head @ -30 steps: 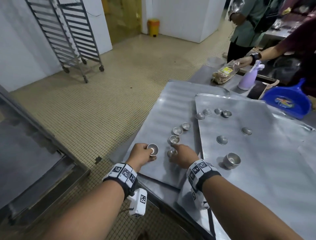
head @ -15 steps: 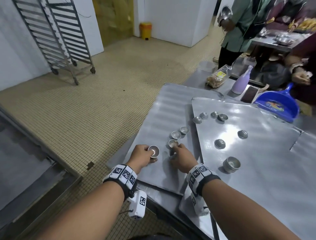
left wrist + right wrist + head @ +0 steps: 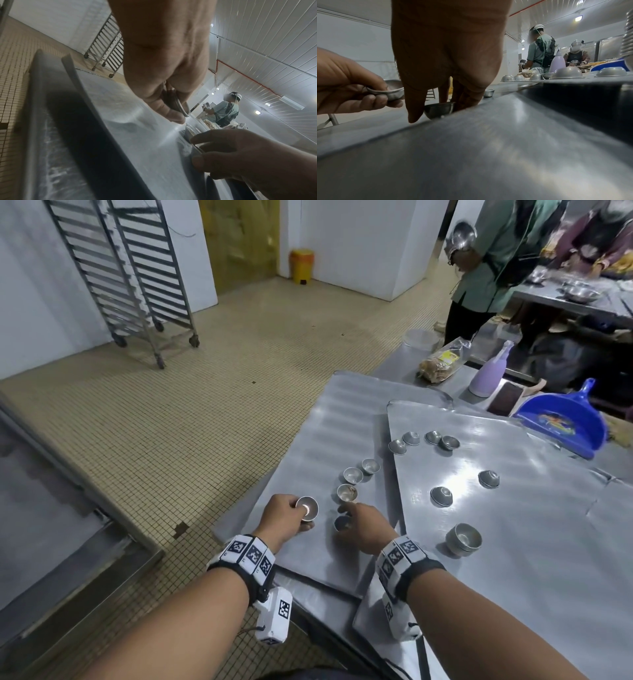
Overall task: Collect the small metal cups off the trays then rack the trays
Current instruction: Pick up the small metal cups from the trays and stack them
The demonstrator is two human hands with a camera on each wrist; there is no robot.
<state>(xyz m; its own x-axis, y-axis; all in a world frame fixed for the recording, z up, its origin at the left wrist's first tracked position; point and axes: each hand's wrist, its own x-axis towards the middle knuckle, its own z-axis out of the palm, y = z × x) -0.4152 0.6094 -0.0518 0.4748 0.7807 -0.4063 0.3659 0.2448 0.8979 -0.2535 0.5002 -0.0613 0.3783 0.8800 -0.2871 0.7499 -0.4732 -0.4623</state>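
Two flat metal trays overlap on the steel table, the left tray (image 3: 325, 422) under the right tray (image 3: 513, 559). My left hand (image 3: 303, 517) grips a small metal cup (image 3: 307, 508) (image 3: 180, 105) just above the left tray's near end. Beside it, my right hand (image 3: 342, 517) pinches another cup (image 3: 342, 523) (image 3: 439, 109), tipped on the tray surface. Three upright cups (image 3: 352, 475) stand in a row beyond my hands. Several upside-down cups (image 3: 441, 496) and a short stack of cups (image 3: 464, 539) sit on the right tray.
A wheeled tray rack (image 3: 130, 285) stands by the far left wall across open tiled floor. Behind the trays lie a blue dustpan (image 3: 561, 422), a lilac bottle (image 3: 488, 374), a bread bag (image 3: 440, 364) and a phone (image 3: 507, 402). Two people (image 3: 486, 268) work at the far right.
Both hands stay almost where they were. The right hand's fingers have tipped the nearest cup up off the tray. The left hand keeps its cup. The head view has lifted.
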